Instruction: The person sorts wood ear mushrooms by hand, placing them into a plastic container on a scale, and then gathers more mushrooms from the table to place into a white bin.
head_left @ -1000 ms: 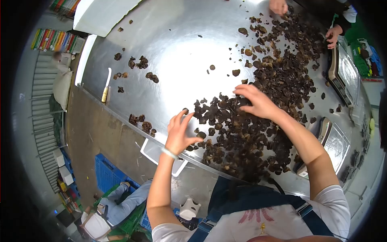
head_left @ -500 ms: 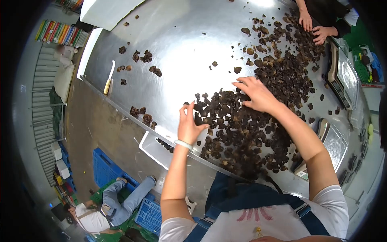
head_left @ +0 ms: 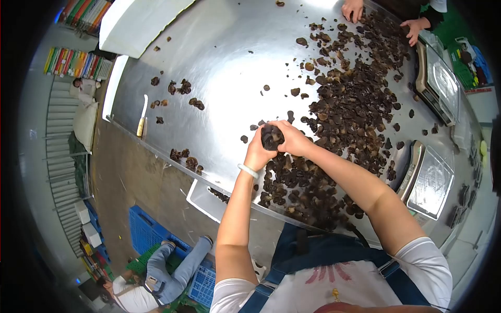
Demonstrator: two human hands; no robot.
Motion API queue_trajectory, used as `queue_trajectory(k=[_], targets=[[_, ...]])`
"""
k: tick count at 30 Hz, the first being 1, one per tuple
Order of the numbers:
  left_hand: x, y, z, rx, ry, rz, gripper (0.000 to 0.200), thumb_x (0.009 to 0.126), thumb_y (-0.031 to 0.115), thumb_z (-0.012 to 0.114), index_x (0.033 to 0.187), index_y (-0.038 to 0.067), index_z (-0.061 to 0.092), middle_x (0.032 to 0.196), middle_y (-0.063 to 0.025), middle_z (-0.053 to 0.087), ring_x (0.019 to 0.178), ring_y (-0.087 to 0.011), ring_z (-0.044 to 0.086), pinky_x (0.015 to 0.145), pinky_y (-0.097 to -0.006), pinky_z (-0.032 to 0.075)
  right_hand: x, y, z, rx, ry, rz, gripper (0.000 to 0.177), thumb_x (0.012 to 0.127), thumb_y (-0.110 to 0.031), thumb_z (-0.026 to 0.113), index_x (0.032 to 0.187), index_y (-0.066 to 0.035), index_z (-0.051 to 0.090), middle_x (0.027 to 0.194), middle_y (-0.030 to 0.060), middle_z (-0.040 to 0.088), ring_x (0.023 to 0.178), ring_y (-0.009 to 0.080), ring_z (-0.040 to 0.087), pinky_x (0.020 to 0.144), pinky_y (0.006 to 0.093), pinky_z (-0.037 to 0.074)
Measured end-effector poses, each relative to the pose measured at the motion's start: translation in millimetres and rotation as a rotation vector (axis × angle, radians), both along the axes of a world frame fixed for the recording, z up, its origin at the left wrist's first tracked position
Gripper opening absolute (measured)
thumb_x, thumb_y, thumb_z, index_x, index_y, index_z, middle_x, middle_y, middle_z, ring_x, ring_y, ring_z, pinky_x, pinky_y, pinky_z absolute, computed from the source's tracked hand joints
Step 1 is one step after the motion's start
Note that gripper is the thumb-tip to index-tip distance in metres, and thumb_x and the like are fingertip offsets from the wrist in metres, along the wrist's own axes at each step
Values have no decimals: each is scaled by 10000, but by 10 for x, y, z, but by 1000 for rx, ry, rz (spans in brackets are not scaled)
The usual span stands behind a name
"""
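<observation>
A wide spread of dark dried mushrooms (head_left: 349, 104) covers the right half of a shiny steel table (head_left: 224, 62). My left hand (head_left: 258, 148) and my right hand (head_left: 295, 138) are pressed together over the near part of the pile, cupping a clump of mushrooms (head_left: 271, 136) between them. A pale bracelet sits on my left wrist. More mushrooms (head_left: 302, 188) lie under my forearms near the table's front edge.
A knife with a pale handle (head_left: 141, 116) lies at the table's left edge. Two scales (head_left: 430, 180) (head_left: 436, 83) stand at the right. Another person's hands (head_left: 412, 28) work at the far end. Below the table someone crouches by blue crates (head_left: 143, 229). A white tray (head_left: 203, 201) hangs off the front edge.
My two hands, apart and spread over the pile before, have come together and scooped up a clump of mushrooms between them.
</observation>
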State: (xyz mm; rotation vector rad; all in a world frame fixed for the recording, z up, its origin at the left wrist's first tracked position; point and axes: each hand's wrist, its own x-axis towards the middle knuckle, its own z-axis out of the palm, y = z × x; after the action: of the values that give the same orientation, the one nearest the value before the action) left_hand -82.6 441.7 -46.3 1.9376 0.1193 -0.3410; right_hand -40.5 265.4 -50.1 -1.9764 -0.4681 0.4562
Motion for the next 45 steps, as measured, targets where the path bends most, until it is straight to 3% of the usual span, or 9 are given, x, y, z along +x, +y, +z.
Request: queue_trajectory(k=[10, 17, 21, 28, 34, 37, 39, 43, 45], targets=[[-305, -1053, 1176, 62, -168, -159, 816, 628, -28, 750, 1379, -8, 432, 1272, -187, 560, 1194, -302, 572, 1040, -386, 451, -741, -1001, 1103, 201, -132, -312, 675, 677, 46, 676, 1318, -97, 517, 1278, 144, 516, 1214, 344, 540, 1034, 390, 460], [-551, -2999, 1716, 91, -333, -617, 821, 624, -44, 763, 1379, 16, 446, 1278, -178, 567, 1187, -293, 580, 1036, -374, 463, -1713, -2821, 1718, 146, -188, -713, 658, 686, 15, 666, 1320, -81, 516, 1308, 150, 497, 1235, 327, 529, 1056, 382, 441], [-728, -4433, 1923, -148, -385, -885, 800, 612, -42, 772, 1351, 28, 473, 1224, -174, 573, 1151, -321, 583, 1014, -378, 465, -2306, -3901, 1949, 49, -378, -1072, 610, 663, 29, 639, 1260, -53, 543, 1223, 149, 554, 1153, 330, 571, 1008, 383, 457], [-853, -6149, 1356, -150, -431, -1240, 778, 612, 5, 782, 1333, 43, 494, 1241, -200, 556, 1195, -389, 544, 1021, -403, 459, -2844, -5144, 1397, -80, -230, -1358, 653, 684, 17, 703, 1300, -52, 497, 1300, 172, 514, 1255, 350, 503, 1061, 403, 417], [-861, -6041, 1410, 134, -495, -1171, 739, 647, 25, 823, 1328, 59, 539, 1279, -199, 553, 1226, -394, 528, 1047, -398, 457, -3207, -5404, 1547, -436, -89, -1037, 781, 750, -79, 789, 1436, -109, 417, 1403, 194, 442, 1259, 360, 498, 1052, 408, 447], [-758, -5909, 1426, 180, -564, -1041, 649, 681, 127, 858, 1274, 63, 601, 1306, -203, 551, 1233, -402, 522, 1043, -419, 451, -3525, -5574, 1457, -345, -150, -1193, 742, 791, -62, 762, 1442, -85, 408, 1381, 194, 486, 1142, 299, 581, 962, 392, 513], [-811, -5844, 1353, 166, -616, -929, 643, 697, 186, 866, 1273, 67, 605, 1325, -210, 546, 1248, -403, 514, 1047, -428, 445, -3603, -5598, 1306, -223, 89, -1337, 732, 820, -64, 739, 1458, -67, 383, 1341, 185, 536, 1044, 297, 621, 911, 398, 519], [-1263, -5679, 963, 199, -558, -911, 729, 734, 256, 845, 1370, 95, 529, 1515, -273, 316, 1316, -479, 419, 1101, -483, 388, -3453, -5552, 819, -100, 57, -1341, 734, 851, -57, 713, 1484, -36, 342, 1270, 176, 606, 882, 244, 657, 817, 362, 541], [-1397, -5459, 1152, 159, -484, -878, 697, 804, 273, 803, 1406, 104, 495, 1530, -260, 320, 1351, -439, 423, 1078, -456, 427, -3408, -5694, 782, -116, 51, -1267, 732, 855, -12, 686, 1491, -25, 323, 1252, 184, 609, 978, 279, 642, 884, 391, 525]])
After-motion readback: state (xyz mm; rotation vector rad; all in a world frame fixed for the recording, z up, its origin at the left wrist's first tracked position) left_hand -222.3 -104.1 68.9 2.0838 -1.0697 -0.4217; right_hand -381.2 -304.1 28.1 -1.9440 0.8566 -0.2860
